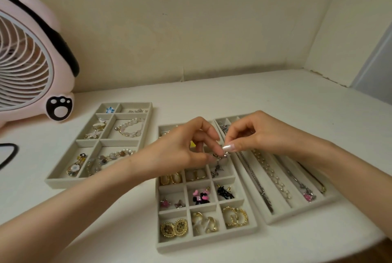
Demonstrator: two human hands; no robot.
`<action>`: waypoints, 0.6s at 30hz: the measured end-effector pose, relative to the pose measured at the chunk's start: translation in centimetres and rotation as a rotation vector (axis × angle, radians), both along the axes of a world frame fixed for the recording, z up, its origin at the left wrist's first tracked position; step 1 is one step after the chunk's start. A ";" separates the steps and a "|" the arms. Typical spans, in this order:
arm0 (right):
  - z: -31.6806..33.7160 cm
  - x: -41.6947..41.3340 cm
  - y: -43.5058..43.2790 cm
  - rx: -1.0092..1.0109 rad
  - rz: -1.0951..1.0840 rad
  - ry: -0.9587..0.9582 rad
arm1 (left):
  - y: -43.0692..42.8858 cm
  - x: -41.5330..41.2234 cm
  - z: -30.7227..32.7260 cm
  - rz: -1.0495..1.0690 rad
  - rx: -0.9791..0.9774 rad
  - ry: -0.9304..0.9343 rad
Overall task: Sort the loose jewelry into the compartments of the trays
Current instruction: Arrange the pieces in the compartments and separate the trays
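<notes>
Three grey velvet trays lie on the white table. The middle tray (206, 243) has small square compartments with earrings and charms. Above its upper right compartments, my left hand (182, 148) and my right hand (254, 133) meet and both pinch one small silvery earring (222, 155) with a dark dangling part. The right tray (282, 218) has long slots holding chains and a pearl strand (273, 175). The left tray (61, 182) holds bead bracelets (129, 128), brooches and a blue charm (110, 110). My hands hide the middle tray's top rows.
A pink fan (31, 61) with a paw-print foot stands at the far left. A black cable loop (8, 154) lies at the left edge. Cream walls close the back and right. The table's front edge curves at bottom right.
</notes>
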State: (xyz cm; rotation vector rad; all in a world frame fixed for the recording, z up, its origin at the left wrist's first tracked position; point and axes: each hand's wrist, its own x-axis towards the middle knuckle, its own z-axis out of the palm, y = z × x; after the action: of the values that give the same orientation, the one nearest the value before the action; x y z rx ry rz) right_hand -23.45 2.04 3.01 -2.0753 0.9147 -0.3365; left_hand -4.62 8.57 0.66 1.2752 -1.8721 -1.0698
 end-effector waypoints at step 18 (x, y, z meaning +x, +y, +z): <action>0.1 0.1 1.4 -0.196 0.009 0.001 | -0.2 -1.0 0.0 0.152 -0.005 -0.063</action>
State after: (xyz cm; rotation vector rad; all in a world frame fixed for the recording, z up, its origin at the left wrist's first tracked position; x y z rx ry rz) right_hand -23.37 3.40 3.11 -2.2577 0.9026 -0.4355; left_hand -5.63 8.32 0.61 1.4382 -1.7899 -0.9542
